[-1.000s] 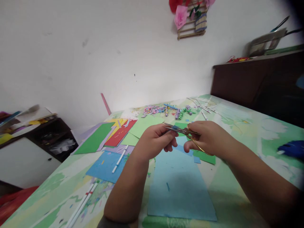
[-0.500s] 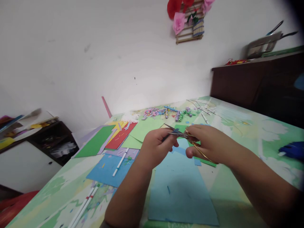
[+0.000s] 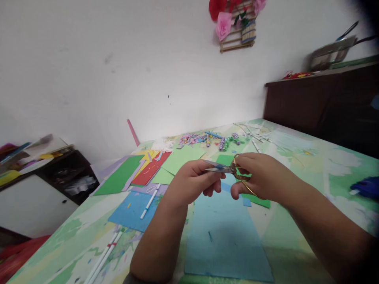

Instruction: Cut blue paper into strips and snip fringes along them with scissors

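My right hand (image 3: 260, 175) grips a pair of scissors (image 3: 233, 169) by the gold handles, fingers and thumb in the loops, blades pointing left. Next to the blades, my left hand (image 3: 197, 181) is closed in a pinch on a small blue piece (image 3: 218, 167), which shows between the blades; its exact shape is hard to make out. Both hands hover above a light blue sheet (image 3: 227, 240) on the table. A green sheet (image 3: 260, 199) lies partly under the right hand, with a small blue scrap (image 3: 246, 202) beside it.
Colored sheets, including green (image 3: 120, 175), red (image 3: 151, 169) and blue (image 3: 132, 211), lie at left. White sticks (image 3: 103, 256) rest near the front left. Paper scraps (image 3: 191, 139) and curled strips (image 3: 226, 144) sit at the back. A blue object (image 3: 365, 187) is at right.
The scissor blades have come closer together around the small blue piece. My left hand has shifted slightly down and left.
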{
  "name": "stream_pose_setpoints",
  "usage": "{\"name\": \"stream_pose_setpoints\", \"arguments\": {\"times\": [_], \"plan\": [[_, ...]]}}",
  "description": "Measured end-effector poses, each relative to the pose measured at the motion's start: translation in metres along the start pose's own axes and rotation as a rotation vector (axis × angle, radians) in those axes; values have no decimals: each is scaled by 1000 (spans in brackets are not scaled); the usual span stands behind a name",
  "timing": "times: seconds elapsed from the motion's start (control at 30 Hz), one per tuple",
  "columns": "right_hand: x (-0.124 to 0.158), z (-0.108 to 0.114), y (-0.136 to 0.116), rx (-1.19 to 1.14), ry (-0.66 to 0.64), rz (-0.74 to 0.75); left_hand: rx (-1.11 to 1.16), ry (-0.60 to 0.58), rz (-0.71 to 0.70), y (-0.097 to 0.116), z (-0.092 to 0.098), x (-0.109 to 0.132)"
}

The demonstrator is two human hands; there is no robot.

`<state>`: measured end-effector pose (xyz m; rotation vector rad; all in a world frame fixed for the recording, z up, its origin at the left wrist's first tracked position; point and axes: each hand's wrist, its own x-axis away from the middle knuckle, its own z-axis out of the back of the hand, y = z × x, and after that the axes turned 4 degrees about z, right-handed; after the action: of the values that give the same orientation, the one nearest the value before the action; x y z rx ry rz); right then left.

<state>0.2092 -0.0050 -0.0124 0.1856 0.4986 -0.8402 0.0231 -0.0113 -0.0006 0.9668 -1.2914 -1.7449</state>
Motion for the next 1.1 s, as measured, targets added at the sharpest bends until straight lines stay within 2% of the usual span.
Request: {"name": "stream_pose_setpoints", "arguments": {"times": [0.33,0.5,0.73,0.97,1.1], "plan": [[0,4,-2,-138,-105,-13,-293,144,-165,8,-5,4],[1,5,-3,-142,-108,-11,-341,117,-188,9,-8,3],[3,2,-1,-47,-50,-11,-209,110,-137,5,-8,2],[3,1,6,-24,-11,42,-79,35,-59,3,-6,4],[1,2,8,-19,6,39,-70,-9,-77,3,-3,4]]}}
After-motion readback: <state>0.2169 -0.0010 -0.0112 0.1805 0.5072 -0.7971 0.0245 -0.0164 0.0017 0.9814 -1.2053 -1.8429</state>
